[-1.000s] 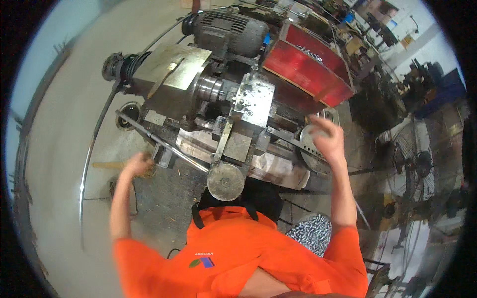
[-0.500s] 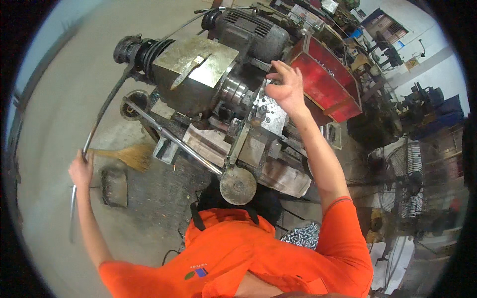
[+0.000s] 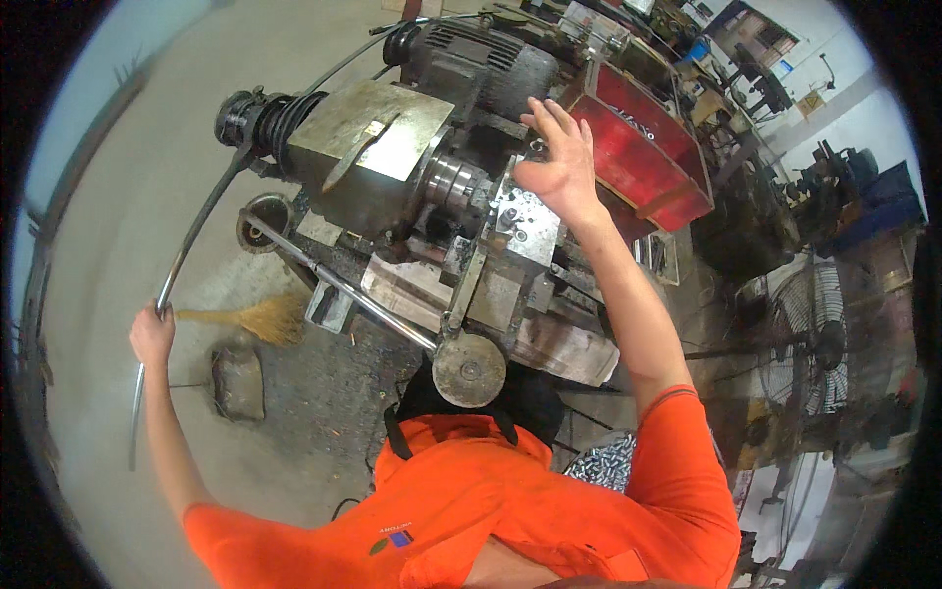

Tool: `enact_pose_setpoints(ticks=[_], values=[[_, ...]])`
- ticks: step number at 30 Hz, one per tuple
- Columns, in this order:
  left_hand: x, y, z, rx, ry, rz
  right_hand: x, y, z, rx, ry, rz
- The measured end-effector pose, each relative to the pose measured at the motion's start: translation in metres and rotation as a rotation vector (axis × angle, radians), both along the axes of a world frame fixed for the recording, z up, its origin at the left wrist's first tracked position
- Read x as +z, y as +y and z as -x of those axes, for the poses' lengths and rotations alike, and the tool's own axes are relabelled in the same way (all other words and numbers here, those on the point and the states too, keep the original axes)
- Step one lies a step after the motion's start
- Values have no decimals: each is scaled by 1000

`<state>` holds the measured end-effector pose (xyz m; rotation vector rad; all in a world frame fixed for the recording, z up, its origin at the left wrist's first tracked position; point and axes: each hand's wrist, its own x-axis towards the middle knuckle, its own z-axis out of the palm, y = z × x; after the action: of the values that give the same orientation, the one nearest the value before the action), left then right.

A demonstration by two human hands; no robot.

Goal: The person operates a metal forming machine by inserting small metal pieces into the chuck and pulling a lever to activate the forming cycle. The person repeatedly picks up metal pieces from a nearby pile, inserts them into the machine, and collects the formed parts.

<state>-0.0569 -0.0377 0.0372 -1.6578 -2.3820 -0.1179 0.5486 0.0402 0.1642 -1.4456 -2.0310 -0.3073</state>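
Note:
My left hand (image 3: 152, 336) is closed around a long metal rod (image 3: 204, 221), which runs from the pulley end of a lathe-like machine down past my fist. Fingers apart and palm partly showing, my right hand (image 3: 559, 162) is raised over the machine's metal tool block (image 3: 530, 224) and holds nothing. Beside that block sits a shiny round chuck (image 3: 458, 183). On the flat metal cover (image 3: 412, 103) lies a narrow tool with a long handle (image 3: 350, 162). A lever bar (image 3: 363, 297) slants toward a round metal disc (image 3: 470, 369) in front of my body.
An electric motor (image 3: 481, 64) stands behind the cover. To the right is a red bin (image 3: 643, 147) with metal parts inside. A straw broom (image 3: 265, 319) and a dirty tray (image 3: 238, 381) lie on the left floor. Small metal pieces (image 3: 601, 461) are heaped near my right side; a fan (image 3: 810, 339) stands right.
My left hand and the rod have shifted slightly left in the picture. The fingers of my right hand have spread wider and straightened above the tool block. The whole view has moved a little.

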Motion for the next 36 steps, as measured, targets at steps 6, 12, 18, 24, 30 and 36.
enact_pose_setpoints(ticks=[6, 12, 18, 24, 30, 36], values=[[-6, 3, 7, 29, -21, 8, -21, -9, -6, 86, 71, 57], [0, -4, -11, 92, -54, 9, -42, -1, 37, 4, -86, 489], [2, -29, -64, 172, -205, 37, -51, 8, 45, -46, -172, 516], [10, -61, -130, 259, -316, 16, -57, 7, 46, 76, -31, 314], [0, -73, -141, 206, -249, 18, -43, -5, 29, 21, -299, 421], [5, -70, -153, 173, -193, -65, 27, -11, -94, -161, -225, -22]])
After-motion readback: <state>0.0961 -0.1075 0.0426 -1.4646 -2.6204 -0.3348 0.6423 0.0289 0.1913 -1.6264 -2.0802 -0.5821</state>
